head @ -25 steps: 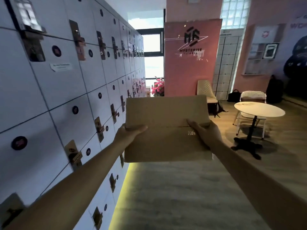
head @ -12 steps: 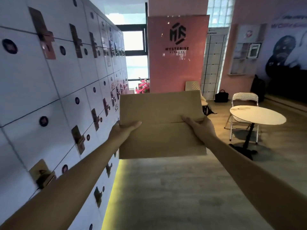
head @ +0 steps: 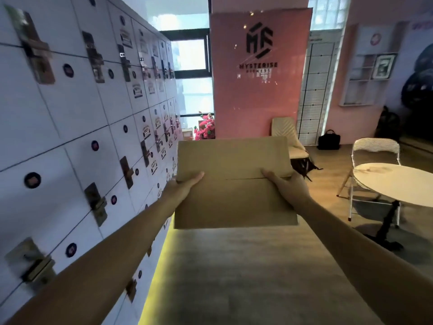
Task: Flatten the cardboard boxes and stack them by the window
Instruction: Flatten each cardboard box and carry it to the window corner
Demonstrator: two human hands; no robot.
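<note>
Flattened cardboard box (head: 234, 184) held flat at chest ht btwn both hands, long axis L–R, left hand (head: 181, 190) & right hand (head: 287, 187) each gripping a side edge w/ thumbs on top, window (head: 194, 73) straight ahead past lockers (head: 82, 113), well apart.

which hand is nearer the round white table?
Right. The right hand grips the flattened cardboard box on the edge that faces the round white table. The left hand holds the opposite edge, beside the lockers.
</note>
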